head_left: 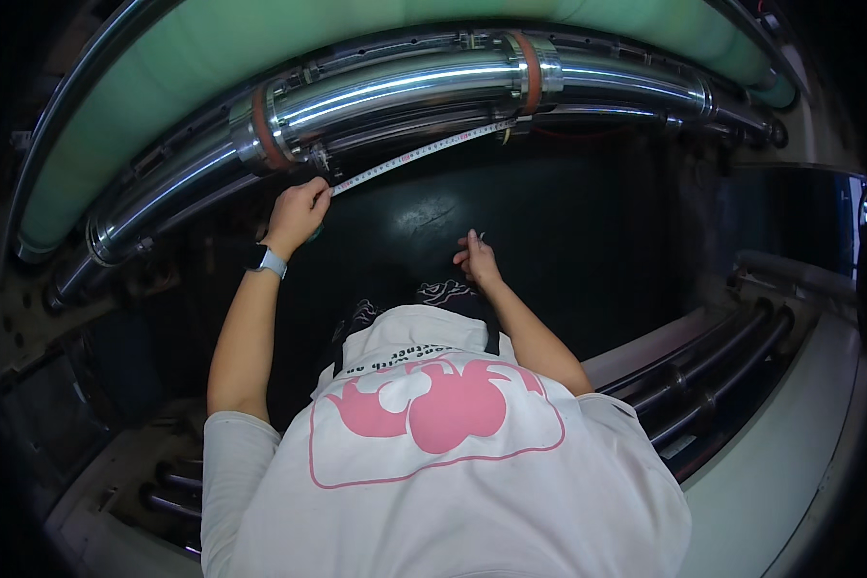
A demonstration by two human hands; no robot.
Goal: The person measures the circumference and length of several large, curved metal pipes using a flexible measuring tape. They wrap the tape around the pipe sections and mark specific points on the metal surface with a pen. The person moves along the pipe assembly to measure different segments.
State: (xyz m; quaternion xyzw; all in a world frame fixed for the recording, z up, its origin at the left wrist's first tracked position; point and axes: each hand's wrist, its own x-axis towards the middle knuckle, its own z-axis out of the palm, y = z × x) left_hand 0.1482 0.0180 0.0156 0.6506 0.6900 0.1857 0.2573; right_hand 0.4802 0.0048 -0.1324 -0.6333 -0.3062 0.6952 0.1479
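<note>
My left hand (299,214), with a grey watch on its wrist, is closed on the near end of a tape measure (405,157). A bit of teal shows under that hand, mostly hidden by the fingers. The white blade runs taut up to the right, just below a shiny metal roller (395,89). Its far end meets the roller near the right one of two orange-brown bands (530,72); how it is held there cannot be made out. My right hand (477,260) hovers apart from the tape, index finger raised and the others loosely bent, with no held thing plainly visible.
Behind the metal roller curves a large pale green roller (260,43). The left orange-brown band (265,125) sits close above my left hand. Dark rollers (703,380) lie in a pale machine frame (790,424) at lower right. The floor (568,212) is dark.
</note>
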